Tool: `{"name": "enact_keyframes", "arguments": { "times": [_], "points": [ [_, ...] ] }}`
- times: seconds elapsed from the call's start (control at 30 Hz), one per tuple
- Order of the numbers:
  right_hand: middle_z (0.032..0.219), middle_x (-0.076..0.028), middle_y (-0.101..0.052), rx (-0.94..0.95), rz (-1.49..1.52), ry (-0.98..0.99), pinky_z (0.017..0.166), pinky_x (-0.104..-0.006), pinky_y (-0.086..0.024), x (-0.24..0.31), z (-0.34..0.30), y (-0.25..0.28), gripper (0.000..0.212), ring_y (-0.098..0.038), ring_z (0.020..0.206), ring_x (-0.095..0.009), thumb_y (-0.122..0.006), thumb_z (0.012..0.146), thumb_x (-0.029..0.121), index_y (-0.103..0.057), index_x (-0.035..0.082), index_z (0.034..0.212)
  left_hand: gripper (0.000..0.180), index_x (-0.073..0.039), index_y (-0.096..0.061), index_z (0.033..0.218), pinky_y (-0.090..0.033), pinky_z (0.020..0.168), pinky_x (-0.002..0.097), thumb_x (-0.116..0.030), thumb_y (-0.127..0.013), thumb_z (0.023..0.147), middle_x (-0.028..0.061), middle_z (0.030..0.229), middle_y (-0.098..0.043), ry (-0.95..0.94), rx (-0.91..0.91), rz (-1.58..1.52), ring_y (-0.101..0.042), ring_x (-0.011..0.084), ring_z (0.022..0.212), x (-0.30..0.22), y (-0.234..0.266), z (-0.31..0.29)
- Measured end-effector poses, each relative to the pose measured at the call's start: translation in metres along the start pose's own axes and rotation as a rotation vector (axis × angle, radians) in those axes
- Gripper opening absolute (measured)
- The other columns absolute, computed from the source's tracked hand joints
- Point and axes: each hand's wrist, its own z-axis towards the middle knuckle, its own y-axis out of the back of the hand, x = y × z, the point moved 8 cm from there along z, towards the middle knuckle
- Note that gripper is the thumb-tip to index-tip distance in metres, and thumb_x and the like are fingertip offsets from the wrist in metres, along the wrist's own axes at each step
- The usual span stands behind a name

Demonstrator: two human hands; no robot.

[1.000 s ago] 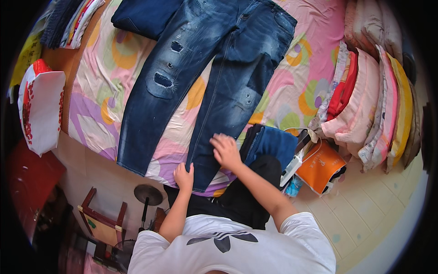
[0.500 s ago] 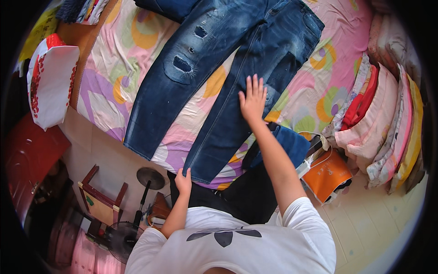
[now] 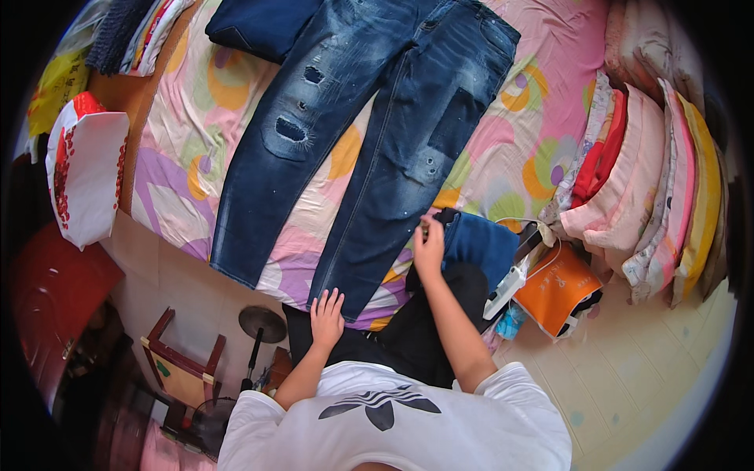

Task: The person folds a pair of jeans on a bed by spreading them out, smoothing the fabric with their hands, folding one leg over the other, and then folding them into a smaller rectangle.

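Observation:
A pair of dark blue ripped jeans (image 3: 377, 141) lies spread on the bed, waist at the far side, leg ends toward me. My left hand (image 3: 326, 320) rests on the hem of the right-hand leg, fingers stretched flat and apart. Beside the outer edge of that same leg, my right hand (image 3: 429, 250) has its fingers curled in. A small dark spot shows between thumb and fingers; whether it is a held thing or a gap I cannot make out. Folded blue denim (image 3: 479, 247) lies just right of this hand.
Another folded dark denim piece (image 3: 259, 27) sits at the far left on the patterned bedsheet (image 3: 177, 169). Stacked bedding (image 3: 628, 169) stands at the right, near an orange bag (image 3: 559, 290) and a white power strip (image 3: 506, 290). A white and red bag (image 3: 88, 169) and a small chair (image 3: 182, 357) are at the left.
My right hand has left the knee of the jeans, come back toward me and curled. My left hand has gone from gripping the hem to lying flat on it. The view has shifted slightly.

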Motion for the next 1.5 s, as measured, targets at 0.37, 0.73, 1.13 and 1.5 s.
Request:
{"name": "enact_keyframes", "arguments": {
  "times": [0.37, 0.73, 1.13, 1.5],
  "points": [
    [0.085, -0.017, -0.066, -0.181, 0.103, -0.189, 0.076, -0.0382, -0.049, -0.027, 0.273, 0.019, 0.04, -0.064, 0.082, -0.031, -0.068, 0.084, 0.037, -0.058, 0.0, 0.096, 0.058, -0.011, -0.054, 0.127, -0.031, 0.105, 0.0511, -0.028, -0.074, 0.075, 0.0107, 0.133, -0.049, -0.139, -0.242, -0.167, -0.045, 0.0301, 0.125, -0.112, 0.034, 0.184],
    [0.107, -0.018, -0.065, -0.099, 0.7, -0.299, 0.082, -0.0345, -0.051, -0.041, 0.414, 0.038, 0.057, -0.065, 0.091, -0.025, -0.077, 0.078, 0.025, -0.054, -0.011, 0.117, 0.069, -0.012, -0.038, 0.144, -0.012, 0.111, 0.0652, -0.017, -0.06, 0.079, 0.006, 0.155, -0.028, 0.016, -0.064, -0.016, -0.02, 0.0299, 0.145, -0.122, -0.017, 0.199],
    [0.095, -0.019, -0.069, -0.406, -0.113, 0.028, 0.081, -0.039, -0.049, 0.068, 0.455, 0.128, 0.04, -0.066, 0.089, -0.033, -0.065, 0.073, 0.022, -0.061, -0.002, 0.104, 0.03, 0.005, -0.064, 0.105, -0.05, 0.073, 0.0377, -0.005, -0.049, 0.082, 0.0197, 0.085, -0.067, 0.473, 0.04, -0.875, -0.066, 0.0296, 0.077, 0.018, 0.098, 0.143],
    [0.129, -0.017, -0.053, -0.255, -0.443, 0.087, 0.098, -0.0498, -0.041, 0.325, 0.404, -0.138, 0.042, -0.052, 0.118, -0.037, -0.058, 0.088, 0.037, -0.057, 0.013, 0.123, 0.019, 0.004, -0.064, 0.097, -0.042, 0.063, 0.0207, -0.013, -0.055, 0.094, -0.0015, 0.08, -0.061, 0.739, -0.276, -1.327, -0.053, 0.0044, 0.069, 0.244, 0.143, 0.147]
  ]
}}
